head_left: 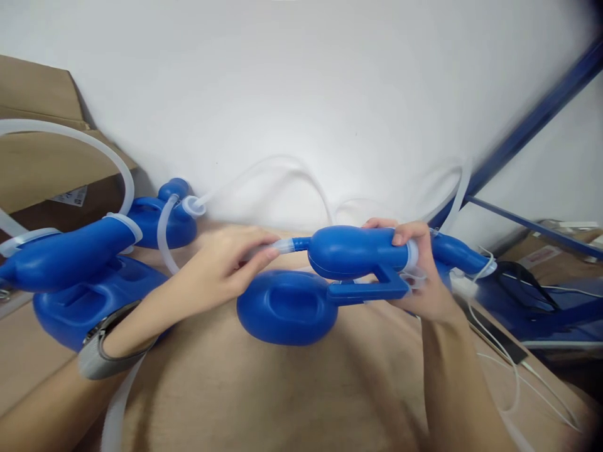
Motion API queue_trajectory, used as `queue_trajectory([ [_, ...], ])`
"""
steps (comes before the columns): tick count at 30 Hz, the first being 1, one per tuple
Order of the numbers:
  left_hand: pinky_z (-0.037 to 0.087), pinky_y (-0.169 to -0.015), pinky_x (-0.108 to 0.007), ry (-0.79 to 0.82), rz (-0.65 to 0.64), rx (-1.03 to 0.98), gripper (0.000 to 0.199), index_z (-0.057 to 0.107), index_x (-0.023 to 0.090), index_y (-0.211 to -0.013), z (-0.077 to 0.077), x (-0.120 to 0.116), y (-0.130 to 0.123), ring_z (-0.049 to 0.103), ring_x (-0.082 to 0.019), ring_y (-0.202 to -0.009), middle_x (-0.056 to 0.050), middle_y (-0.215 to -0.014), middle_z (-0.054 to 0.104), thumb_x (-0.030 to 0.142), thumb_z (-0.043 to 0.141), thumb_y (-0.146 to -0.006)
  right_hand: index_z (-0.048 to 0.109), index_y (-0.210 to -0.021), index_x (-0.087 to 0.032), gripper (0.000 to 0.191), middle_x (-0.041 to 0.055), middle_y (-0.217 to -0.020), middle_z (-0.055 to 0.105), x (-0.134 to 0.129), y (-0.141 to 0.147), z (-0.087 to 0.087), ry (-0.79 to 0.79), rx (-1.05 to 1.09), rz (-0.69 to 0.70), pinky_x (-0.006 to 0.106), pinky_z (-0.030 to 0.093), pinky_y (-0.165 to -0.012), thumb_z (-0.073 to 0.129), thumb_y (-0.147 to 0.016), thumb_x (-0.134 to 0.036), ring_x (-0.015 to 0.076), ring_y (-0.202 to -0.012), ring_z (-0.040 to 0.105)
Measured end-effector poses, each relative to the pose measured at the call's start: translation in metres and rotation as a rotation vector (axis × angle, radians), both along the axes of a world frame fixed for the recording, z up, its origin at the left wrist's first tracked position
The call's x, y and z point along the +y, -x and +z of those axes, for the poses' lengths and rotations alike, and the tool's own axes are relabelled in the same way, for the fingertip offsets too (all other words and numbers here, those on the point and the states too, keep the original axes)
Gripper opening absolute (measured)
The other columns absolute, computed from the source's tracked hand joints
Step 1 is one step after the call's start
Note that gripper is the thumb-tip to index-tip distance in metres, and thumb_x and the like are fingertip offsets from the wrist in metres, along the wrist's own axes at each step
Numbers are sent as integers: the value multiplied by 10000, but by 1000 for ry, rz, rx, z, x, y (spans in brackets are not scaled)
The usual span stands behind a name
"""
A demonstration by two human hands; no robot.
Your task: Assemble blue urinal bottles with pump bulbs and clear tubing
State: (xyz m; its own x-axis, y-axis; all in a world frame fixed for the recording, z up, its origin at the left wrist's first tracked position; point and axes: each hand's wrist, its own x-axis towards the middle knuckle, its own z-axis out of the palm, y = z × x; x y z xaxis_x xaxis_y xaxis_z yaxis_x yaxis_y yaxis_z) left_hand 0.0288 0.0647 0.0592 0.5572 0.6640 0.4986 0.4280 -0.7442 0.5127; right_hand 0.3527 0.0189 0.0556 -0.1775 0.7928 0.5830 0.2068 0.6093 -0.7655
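A blue plastic part (353, 253) with a rounded body and an angled handle is held up over the wooden table. My right hand (419, 270) grips its right end, by a whitish cap. Between the fingers and thumb of my left hand (235, 260) is the end of a translucent tube (284, 245), which meets the ribbed blue nozzle at the part's left end. Just below, a blue container (287, 309) with an oval recess shows; how it joins the held part cannot be made out.
More blue containers (94, 301) with hoses stand at the left, near a cardboard box (42, 163). Another blue part (459, 253), white cables and a phone (494, 333) lie at the right, beside a blue metal frame (537, 135). A white wall rises behind.
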Motion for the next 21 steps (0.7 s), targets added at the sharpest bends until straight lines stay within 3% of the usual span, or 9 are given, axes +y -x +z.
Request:
queue_trajectory([
  [2,515,-864,-335,-39,-21,42,368,705,208,-1163,-2,-3,-3,693,-227,-951,-70,-1090,775,439,430,-1088,618,-962,-358,520,21,-1275,679,-4,3,3,82,62,51,346,605,-609,972,-609,-502,267,-971,725],
  [5,492,-790,-332,-35,-53,115,368,642,211,-1060,-8,-7,-8,659,-211,-836,-51,-959,739,440,357,-1104,628,-840,-336,480,30,-1159,705,-8,13,9,44,186,-43,404,626,-664,796,-728,-771,294,-988,715],
  [9,402,-637,-325,-63,-45,77,337,543,218,-906,-15,-9,-13,551,-178,-645,-8,-752,629,401,329,-1092,767,-969,-416,156,12,-1059,727,-14,25,13,-219,108,-160,491,605,-935,791,-857,-521,294,-1059,690],
  [11,381,-625,-323,-35,-65,20,337,497,224,-843,-16,-9,-15,509,-163,-617,9,-708,575,382,328,-1088,786,-1072,-455,202,15,-1092,724,-19,29,14,-275,22,-128,544,571,-1017,790,-873,-428,304,-1088,676],
  [14,372,-617,-314,77,-111,-41,394,407,233,-743,-13,-9,-15,455,-144,-599,27,-664,484,378,309,-1096,786,-1108,-453,234,51,-1036,720,-28,31,15,-336,-78,-109,610,568,-982,772,-877,-426,339,-1052,671],
  [18,380,-592,-294,320,-245,-29,455,411,229,-722,-8,-10,-11,457,-147,-640,17,-678,477,470,329,-1100,781,-900,-397,117,78,-912,695,-35,31,13,-390,-98,-107,589,611,-877,726,-877,-497,341,-969,683],
  [21,370,-560,-280,510,-357,1,487,463,221,-736,-7,-13,-8,439,-142,-634,17,-678,480,545,370,-1088,744,-759,-406,359,68,-751,642,-31,25,8,-475,-103,-51,546,637,-782,549,-951,-639,313,-832,684],
])
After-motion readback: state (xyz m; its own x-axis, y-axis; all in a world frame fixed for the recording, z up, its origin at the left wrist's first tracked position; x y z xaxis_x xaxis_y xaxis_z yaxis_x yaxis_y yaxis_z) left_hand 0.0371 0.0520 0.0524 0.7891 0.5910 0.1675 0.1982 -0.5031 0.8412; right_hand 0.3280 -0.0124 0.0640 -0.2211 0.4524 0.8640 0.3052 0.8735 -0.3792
